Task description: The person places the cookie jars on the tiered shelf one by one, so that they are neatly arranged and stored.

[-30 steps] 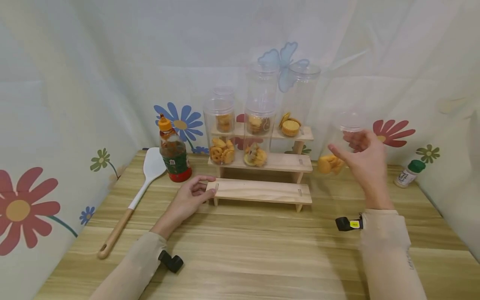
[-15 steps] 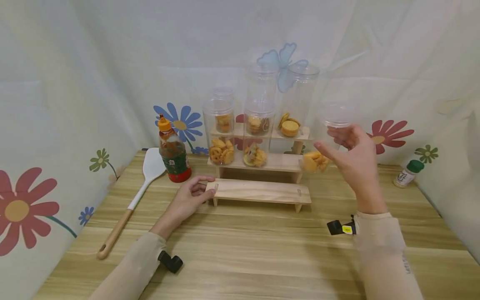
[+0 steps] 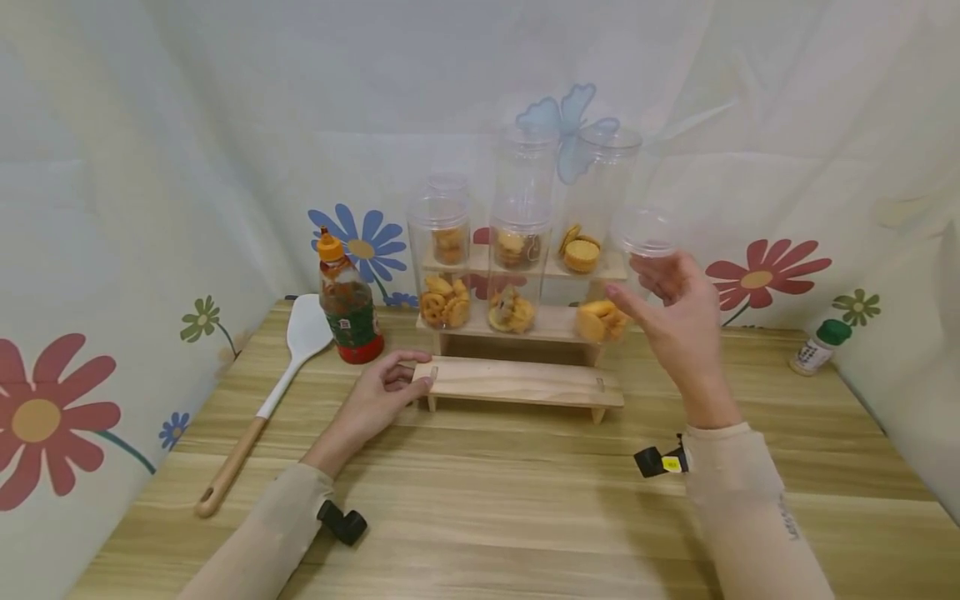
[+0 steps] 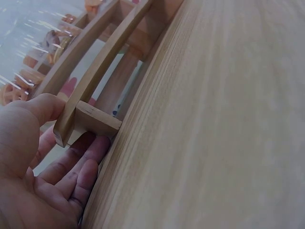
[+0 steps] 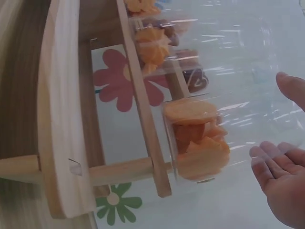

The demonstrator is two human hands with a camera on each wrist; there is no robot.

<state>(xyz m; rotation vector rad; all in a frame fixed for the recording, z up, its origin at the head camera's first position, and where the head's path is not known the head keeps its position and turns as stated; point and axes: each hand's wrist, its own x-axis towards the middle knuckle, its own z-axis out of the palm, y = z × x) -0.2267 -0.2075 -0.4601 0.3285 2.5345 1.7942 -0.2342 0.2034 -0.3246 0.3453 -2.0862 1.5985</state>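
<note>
A tiered wooden rack (image 3: pixel 517 379) stands on the table, its lowest step bare. My left hand (image 3: pixel 382 387) grips the left end of that step, thumb over the board and fingers under it, as the left wrist view (image 4: pixel 62 157) also shows. In my right hand (image 3: pixel 678 325) is a clear lidded jar (image 3: pixel 648 233), held by its upper part between thumb and fingers. Orange biscuits (image 5: pixel 200 143) lie in its bottom. The jar's base is at the right end of the middle step; whether it touches the board I cannot tell.
Two biscuit jars (image 3: pixel 444 267) stand on the middle step, with several behind on the top step (image 3: pixel 581 250). At left are a sauce bottle (image 3: pixel 351 308) and a white spatula (image 3: pixel 281 379) with a wooden handle. A green-capped shaker (image 3: pixel 820 346) is at far right.
My right hand has carried the jar leftward, from beside the rack to the right end of the middle step. The left hand has stayed on the lowest step.
</note>
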